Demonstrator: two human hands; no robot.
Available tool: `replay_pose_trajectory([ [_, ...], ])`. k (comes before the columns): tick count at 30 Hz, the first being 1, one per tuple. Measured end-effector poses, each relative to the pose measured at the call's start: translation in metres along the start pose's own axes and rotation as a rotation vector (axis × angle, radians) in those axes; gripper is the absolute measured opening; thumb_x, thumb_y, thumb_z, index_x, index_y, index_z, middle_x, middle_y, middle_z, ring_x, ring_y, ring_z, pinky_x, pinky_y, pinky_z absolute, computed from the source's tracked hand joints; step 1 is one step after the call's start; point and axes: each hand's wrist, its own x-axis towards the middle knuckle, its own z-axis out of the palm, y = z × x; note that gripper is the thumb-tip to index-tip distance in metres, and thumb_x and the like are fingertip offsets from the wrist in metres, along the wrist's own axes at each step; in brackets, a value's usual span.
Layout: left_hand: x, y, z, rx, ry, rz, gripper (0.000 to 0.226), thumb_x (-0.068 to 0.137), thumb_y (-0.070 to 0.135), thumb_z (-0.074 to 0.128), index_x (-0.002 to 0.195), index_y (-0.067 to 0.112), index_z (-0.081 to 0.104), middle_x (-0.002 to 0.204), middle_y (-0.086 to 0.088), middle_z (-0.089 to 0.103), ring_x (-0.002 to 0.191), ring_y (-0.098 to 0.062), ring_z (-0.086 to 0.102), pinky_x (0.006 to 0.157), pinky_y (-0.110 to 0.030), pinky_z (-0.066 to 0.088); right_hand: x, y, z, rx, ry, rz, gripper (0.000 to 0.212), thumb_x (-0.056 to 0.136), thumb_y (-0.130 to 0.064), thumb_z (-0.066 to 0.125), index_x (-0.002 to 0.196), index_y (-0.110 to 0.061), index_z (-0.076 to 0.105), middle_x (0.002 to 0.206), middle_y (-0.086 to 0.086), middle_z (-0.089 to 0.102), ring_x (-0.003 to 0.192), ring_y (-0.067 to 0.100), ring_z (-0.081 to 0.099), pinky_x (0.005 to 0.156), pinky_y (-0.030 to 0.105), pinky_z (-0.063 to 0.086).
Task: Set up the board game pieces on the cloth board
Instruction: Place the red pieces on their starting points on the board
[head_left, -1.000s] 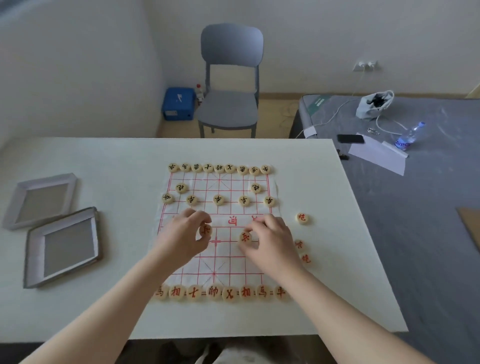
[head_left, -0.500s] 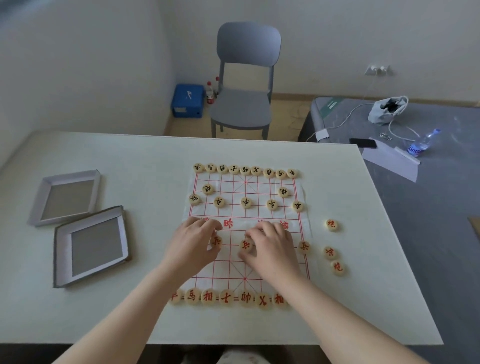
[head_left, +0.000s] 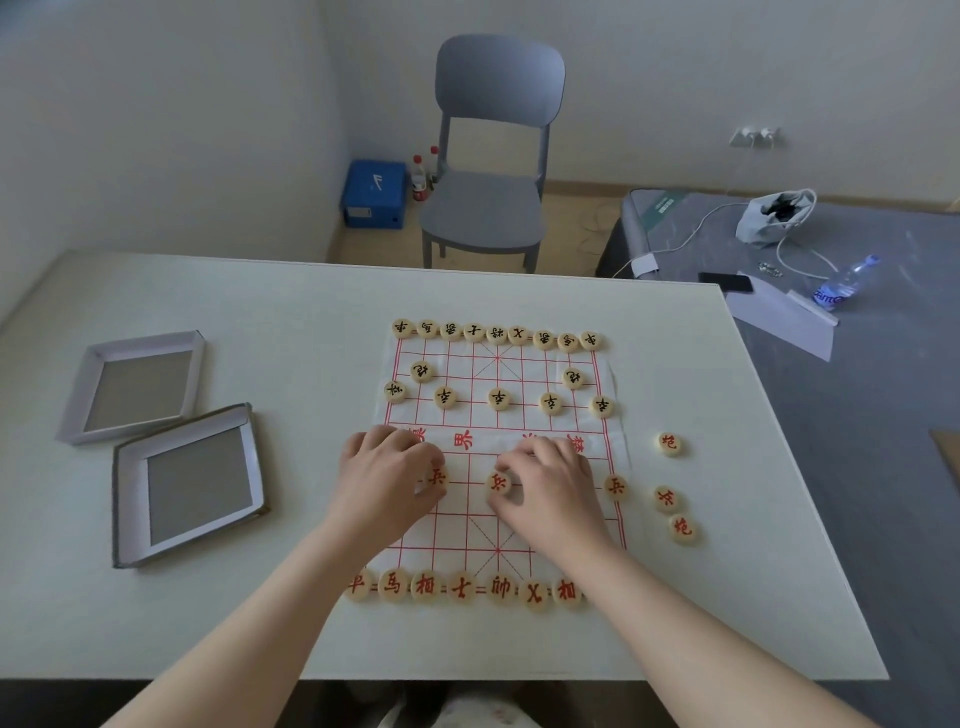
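Note:
A white cloth board (head_left: 483, 436) with a red grid lies on the table. Black-lettered round pieces fill its far rows; a row of red-lettered pieces (head_left: 460, 590) lines the near edge. My left hand (head_left: 382, 478) pinches a red soldier piece (head_left: 436, 478) on the board's left half. My right hand (head_left: 553, 488) pinches another red soldier piece (head_left: 500, 484) near the middle. A third red soldier (head_left: 616, 487) sits at the board's right edge. Three loose red pieces (head_left: 669, 444) (head_left: 666, 499) (head_left: 682, 528) lie on the table right of the cloth.
Two shallow white box halves (head_left: 136, 387) (head_left: 189, 483) lie at the table's left. A grey chair (head_left: 493, 150) stands beyond the table (head_left: 291, 332). A grey surface at the right holds a phone (head_left: 725, 283), a bottle (head_left: 841, 283), a bag and cables.
Both hands lowered their red soldier pieces onto the board's near soldier row and still hold them. The camera view shifted, so the board sits further right in frame.

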Motion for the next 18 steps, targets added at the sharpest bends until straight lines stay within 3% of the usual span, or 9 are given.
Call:
replay_pose_trajectory([
  [4,-0.002,-0.001,-0.002,0.006,-0.027,-0.013,0.037,0.085,0.043,0.057,0.121,0.032,0.055,0.129,0.009,0.051,0.130,-0.018,0.032,0.107,-0.033,0.018,0.000,0.000,-0.001,-0.004,0.001,0.010,0.031,0.080,-0.032,0.062,0.109,-0.020,0.065,0.115,-0.003,0.056,0.115,0.023,0.041,0.096,0.030,0.030],
  [9,0.003,0.012,-0.007,-0.036,-0.008,-0.001,0.051,0.084,0.051,0.054,0.131,0.035,0.041,0.135,0.011,0.042,0.131,-0.015,0.027,0.107,-0.031,0.021,-0.001,0.008,-0.017,0.008,-0.022,0.032,0.044,0.084,-0.045,0.058,0.125,-0.027,0.053,0.130,-0.009,0.045,0.125,0.016,0.032,0.103,0.026,0.022],
  [14,0.022,0.056,-0.004,-0.108,-0.025,0.148,0.040,0.088,0.043,0.052,0.126,0.032,0.049,0.129,0.009,0.048,0.125,-0.014,0.034,0.102,-0.030,0.031,-0.016,0.041,-0.040,0.033,0.104,0.175,0.033,0.089,-0.030,0.053,0.122,-0.025,0.056,0.128,-0.008,0.049,0.122,0.015,0.037,0.098,0.024,0.024],
  [18,0.033,0.098,0.006,-0.110,-0.084,0.276,0.034,0.091,0.038,0.049,0.125,0.031,0.050,0.130,0.009,0.047,0.126,-0.014,0.034,0.103,-0.029,0.030,-0.041,0.077,-0.056,0.057,0.172,0.345,0.030,0.088,-0.019,0.054,0.118,-0.020,0.059,0.124,-0.002,0.053,0.118,0.019,0.044,0.097,0.026,0.029],
])
